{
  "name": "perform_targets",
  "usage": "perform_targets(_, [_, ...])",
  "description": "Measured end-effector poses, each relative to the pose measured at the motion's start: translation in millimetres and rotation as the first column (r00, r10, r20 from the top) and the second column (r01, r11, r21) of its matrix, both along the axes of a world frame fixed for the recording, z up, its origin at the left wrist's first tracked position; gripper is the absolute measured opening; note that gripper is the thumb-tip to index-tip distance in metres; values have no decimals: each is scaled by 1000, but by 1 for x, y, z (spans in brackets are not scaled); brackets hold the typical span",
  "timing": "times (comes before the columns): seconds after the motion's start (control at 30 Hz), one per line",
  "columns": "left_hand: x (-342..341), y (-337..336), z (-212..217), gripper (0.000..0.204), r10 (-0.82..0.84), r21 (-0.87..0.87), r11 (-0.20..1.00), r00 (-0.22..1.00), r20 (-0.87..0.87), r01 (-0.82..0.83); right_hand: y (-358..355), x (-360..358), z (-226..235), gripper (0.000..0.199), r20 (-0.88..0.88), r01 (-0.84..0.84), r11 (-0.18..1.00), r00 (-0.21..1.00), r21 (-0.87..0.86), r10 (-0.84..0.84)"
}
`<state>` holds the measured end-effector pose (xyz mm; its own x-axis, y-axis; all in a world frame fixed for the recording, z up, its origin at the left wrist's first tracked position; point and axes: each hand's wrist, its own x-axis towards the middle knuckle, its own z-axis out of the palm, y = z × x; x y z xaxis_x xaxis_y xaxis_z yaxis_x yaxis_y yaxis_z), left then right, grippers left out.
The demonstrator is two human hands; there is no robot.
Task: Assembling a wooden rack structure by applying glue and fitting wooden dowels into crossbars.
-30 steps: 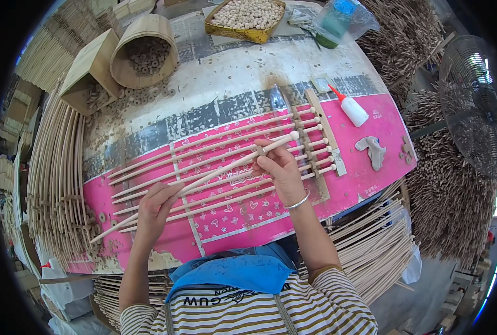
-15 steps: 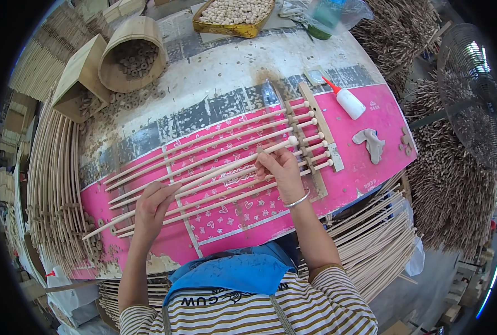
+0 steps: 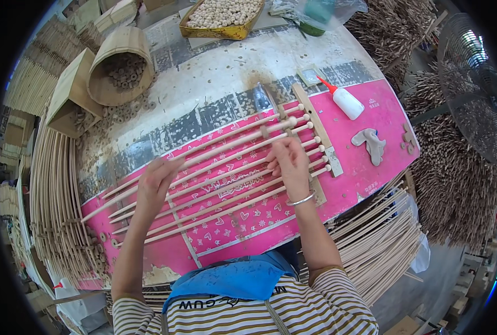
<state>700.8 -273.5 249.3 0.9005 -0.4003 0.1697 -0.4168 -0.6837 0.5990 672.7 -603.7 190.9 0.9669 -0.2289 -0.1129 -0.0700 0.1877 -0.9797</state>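
Note:
Pinched in my left hand (image 3: 158, 180) is a long pale wooden rod (image 3: 226, 148) with a ball on its far-right end. A small brown wooden ring (image 3: 264, 132) sits on this rod, short of the ball. My right hand (image 3: 290, 163), with a bangle at the wrist, is just below the ring. Its fingers are drawn together; whatever they hold, if anything, is hidden. Several similar ball-ended rods (image 3: 232, 199) lie side by side under my hands on the pink cloth (image 3: 248, 223). Their ball ends reach a wooden strip (image 3: 317, 125) at the right.
A white squeeze bottle (image 3: 348, 104) with red nozzle and a grey cloth (image 3: 369, 146) lie right. At the left stand a wooden bucket (image 3: 100, 84) of rings, a wooden box (image 3: 64, 114) and ringed rods (image 3: 53, 195). A yellow tray (image 3: 234, 32) holds balls. A fan (image 3: 472, 84) stands right.
The held rod has moved up and away from me, its ball now near the top of the row. Both hands moved with it; my right fingers have come off the rod's ball end.

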Motion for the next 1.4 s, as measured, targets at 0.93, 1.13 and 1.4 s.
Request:
perform_targets(0.93, [91, -63, -84, 22, 10, 105, 994, 976, 219, -34, -134, 42, 3, 37, 332, 435, 556, 900, -708, -281])
perform_targets(1.13, [87, -66, -94, 27, 25, 76, 996, 964, 263, -47, -220, 81, -5, 61, 409, 430, 56, 887, -901, -215])
perform_targets(1.4, [77, -57, -117, 44, 28, 103, 993, 968, 250, -55, -309, 105, -65, 72, 75, 152, 538, 984, -829, -161])
